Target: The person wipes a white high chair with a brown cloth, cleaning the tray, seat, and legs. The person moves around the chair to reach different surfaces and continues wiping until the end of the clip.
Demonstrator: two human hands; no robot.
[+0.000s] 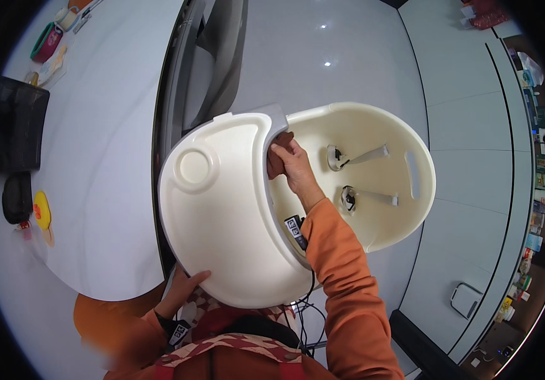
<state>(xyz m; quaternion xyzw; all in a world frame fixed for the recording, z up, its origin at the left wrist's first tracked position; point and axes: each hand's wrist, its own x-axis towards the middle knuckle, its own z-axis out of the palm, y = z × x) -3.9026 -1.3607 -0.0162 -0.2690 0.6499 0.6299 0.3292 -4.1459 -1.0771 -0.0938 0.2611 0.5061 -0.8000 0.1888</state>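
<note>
A cream plastic high chair stands before me, its tray (225, 213) with a round cup recess lying over the front of the seat shell (377, 123). My right hand (294, 164) grips a brown cloth (277, 164) at the tray's inner edge, over the seat. My left hand (184, 287) rests on the tray's near left rim, thumb on top and the other fingers partly hidden below. Two harness straps (370, 154) with dark fittings come out of the seat. A small black device with a printed code (295, 230) sits at my right wrist, partly behind the orange sleeve.
A white marbled table (106, 142) stands at the left, bearing a dark box (13, 126) and a yellow item (42, 210). Grey cabinets (469, 175) and a shelf of small packages line the right. Black cables (313, 304) hang near my body. An orange chair (106, 318) is at lower left.
</note>
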